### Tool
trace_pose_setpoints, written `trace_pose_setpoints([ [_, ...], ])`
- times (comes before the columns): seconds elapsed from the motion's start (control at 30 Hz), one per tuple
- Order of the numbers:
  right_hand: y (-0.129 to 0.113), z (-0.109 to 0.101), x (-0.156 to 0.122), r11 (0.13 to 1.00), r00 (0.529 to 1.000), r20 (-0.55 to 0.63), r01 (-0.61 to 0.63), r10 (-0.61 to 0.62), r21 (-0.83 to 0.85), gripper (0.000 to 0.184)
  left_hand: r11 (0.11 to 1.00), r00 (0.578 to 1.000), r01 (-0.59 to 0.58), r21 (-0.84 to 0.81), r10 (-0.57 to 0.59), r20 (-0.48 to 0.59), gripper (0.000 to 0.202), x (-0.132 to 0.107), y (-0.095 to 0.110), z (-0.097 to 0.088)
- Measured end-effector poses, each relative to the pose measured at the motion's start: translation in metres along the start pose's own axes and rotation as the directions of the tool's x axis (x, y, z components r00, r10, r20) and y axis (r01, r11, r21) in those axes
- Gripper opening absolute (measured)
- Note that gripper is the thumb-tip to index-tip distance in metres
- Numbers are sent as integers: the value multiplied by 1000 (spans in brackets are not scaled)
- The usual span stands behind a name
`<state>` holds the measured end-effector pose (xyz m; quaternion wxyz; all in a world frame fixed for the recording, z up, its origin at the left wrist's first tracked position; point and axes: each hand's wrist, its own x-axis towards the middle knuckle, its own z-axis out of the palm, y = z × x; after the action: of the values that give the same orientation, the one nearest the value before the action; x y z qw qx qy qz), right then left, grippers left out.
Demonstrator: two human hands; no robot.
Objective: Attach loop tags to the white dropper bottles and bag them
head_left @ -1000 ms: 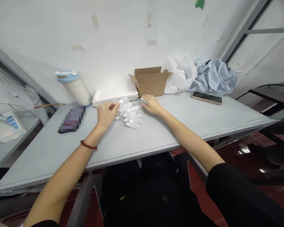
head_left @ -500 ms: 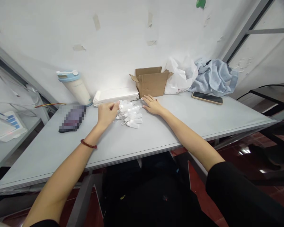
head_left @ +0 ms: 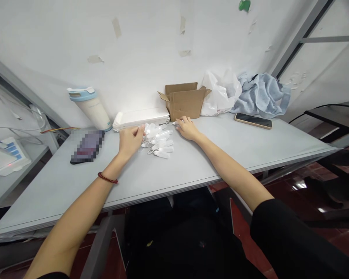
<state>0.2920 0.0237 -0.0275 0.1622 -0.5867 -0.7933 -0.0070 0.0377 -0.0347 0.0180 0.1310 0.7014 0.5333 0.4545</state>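
A loose pile of small translucent white plastic tubes (head_left: pixel 162 143), several with thin loops, lies on the grey table. At the pile's left side my left hand (head_left: pixel 130 140) is closed, thumb and fingers pinched at a tube whose far part merges with the heap. My right hand (head_left: pixel 187 128) rests low on the right of the pile, fingers apart and slightly bent. Its fingertips touch or nearly touch a small white piece (head_left: pixel 173 123) in front of the open cardboard box (head_left: pixel 186 105). Whether they grip it I cannot tell.
Behind the pile lies a stack of flat white boxes (head_left: pixel 142 117). A tumbler (head_left: pixel 93 112) and a blurred dark item (head_left: pixel 87 146) stand left. On the right are a white plastic bag (head_left: pixel 221 95), light blue cloth (head_left: pixel 258 95) and a phone (head_left: pixel 253 120).
My right hand's fingers have bent from a flatter, more stretched pose, beside the small white piece. My left hand stays pinched at the pile. The whole view has shifted slightly.
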Motion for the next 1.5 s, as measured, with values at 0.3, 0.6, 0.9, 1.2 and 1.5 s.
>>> trace_pose_setpoints([
  [0.3,7,6,4,996,998,-15,64,-64,55,43,1000,1000,-5,-16,5,-12,40,-2,4,0],
  [0.6,3,0,4,999,999,-38,6,-8,-40,45,999,1000,19,-37,-20,-16,39,1,0,-1],
  [0.9,2,3,4,998,999,-46,-10,8,-60,42,1000,1000,12,-29,-13,-22,38,0,2,-2],
  [1.2,2,-3,4,996,995,-40,-88,89,28,36,999,999,24,-29,-25,-48,36,3,-1,-5],
  [1.5,-15,-27,-4,722,946,-225,-13,232,692,16,1000,1000,7,-9,-7,-23,34,1,4,-5],
])
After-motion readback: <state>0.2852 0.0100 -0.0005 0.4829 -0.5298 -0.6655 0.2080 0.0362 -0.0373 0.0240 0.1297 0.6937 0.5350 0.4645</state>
